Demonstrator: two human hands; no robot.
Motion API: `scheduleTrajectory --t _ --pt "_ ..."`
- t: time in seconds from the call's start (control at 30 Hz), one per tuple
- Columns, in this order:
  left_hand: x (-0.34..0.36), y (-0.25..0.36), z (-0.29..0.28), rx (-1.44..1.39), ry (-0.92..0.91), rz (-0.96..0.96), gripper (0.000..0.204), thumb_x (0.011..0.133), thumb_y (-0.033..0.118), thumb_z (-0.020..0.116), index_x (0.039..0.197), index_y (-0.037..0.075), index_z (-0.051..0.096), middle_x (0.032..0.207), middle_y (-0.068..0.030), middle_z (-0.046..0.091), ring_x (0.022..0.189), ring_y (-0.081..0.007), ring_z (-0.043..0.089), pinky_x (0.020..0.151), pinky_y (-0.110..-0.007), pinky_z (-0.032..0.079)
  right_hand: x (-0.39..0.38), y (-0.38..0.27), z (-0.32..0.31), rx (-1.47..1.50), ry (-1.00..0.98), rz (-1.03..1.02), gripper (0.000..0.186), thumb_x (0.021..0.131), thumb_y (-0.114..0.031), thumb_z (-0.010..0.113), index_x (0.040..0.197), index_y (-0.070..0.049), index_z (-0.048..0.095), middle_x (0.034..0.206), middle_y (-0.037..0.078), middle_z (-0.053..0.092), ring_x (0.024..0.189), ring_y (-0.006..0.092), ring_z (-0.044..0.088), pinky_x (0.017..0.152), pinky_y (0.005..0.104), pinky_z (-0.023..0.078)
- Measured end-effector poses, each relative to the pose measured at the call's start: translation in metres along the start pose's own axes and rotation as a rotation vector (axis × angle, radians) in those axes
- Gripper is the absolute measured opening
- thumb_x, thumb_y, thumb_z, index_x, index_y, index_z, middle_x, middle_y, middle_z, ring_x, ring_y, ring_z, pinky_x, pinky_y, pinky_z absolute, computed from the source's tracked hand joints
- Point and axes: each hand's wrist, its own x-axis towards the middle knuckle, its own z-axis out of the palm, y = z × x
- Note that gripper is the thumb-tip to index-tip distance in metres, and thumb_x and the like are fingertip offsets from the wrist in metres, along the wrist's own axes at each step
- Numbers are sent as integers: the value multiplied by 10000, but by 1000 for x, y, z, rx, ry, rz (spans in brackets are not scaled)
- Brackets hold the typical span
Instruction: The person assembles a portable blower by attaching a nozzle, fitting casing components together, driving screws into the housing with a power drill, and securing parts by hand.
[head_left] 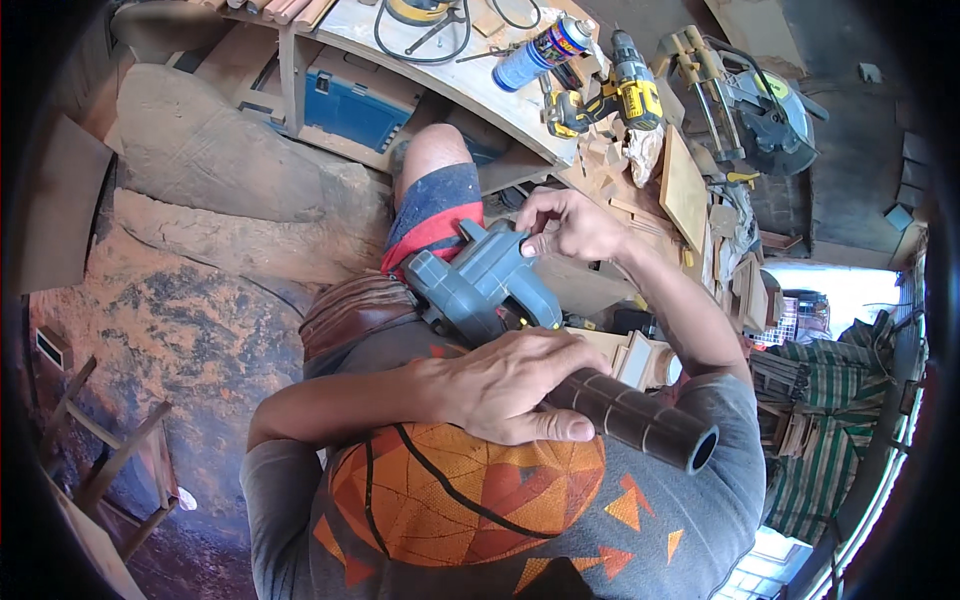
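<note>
While the grey power tool lies just above the centre of the frame, over the lap and overlapping the red band of the shorts, the brown tube slants away from the centre toward the lower right. Tube: long axis running upper left to lower right; open mouth facing the lower right; inner end hidden under the left hand, so whether it is joined to the tool cannot be told. Left hand: nearer of the two to the tube, in contact with it; fingers together and wrapped over its upper side, thumb laid along its lower side. From these fingers the tool body lies toward the upper left, close by. Right hand: upper middle of the frame, at the tool's upper right corner, well apart from the tube; fingers curled, thumb tip against the casing, a gap showing behind thumb and forefinger; whether they pinch the edge cannot be told. From this thumb the tool body lies left and downward. Surroundings, top of frame: bench bearing a blue spray can and a yellow-and-black drill, both apart from either hand.
</note>
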Motion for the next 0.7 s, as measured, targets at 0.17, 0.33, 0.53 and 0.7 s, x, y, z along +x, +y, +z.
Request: scheduleTrajectory --t 0.17,0.33,0.53,0.7 --pt "-4 -1 -7 -15 -55 -4 669 985 602 626 1250 -8 551 1081 -215 645 1020 -412 656 926 -497 498 -1 47 13 584 -5 152 175 853 -38 849 989 -61 742 972 5 691 830 126 689 666 292 635" --pt "-1 5 -12 -39 -112 -37 667 980 589 644 1255 -12 556 1073 -209 650 1008 -403 654 916 -487 489 8 30 1 447 -124 198 238 831 -64 875 1022 -66 731 950 8 691 838 125 682 672 297 635" --pt "7 9 -7 -16 -121 -71 667 1008 624 570 1029 -43 558 885 -235 633 846 -447 660 814 -522 514 26 -3 -16 146 -328 184 211 848 -32 849 1006 -58 711 890 -2 667 807 123 654 670 303 585" --pt "5 14 -7 -17 -85 -81 686 1011 638 555 1008 -48 538 891 -241 620 855 -452 655 817 -536 505 16 3 -6 146 -221 186 149 890 -70 806 1003 -65 708 908 -12 667 841 123 667 700 315 611"
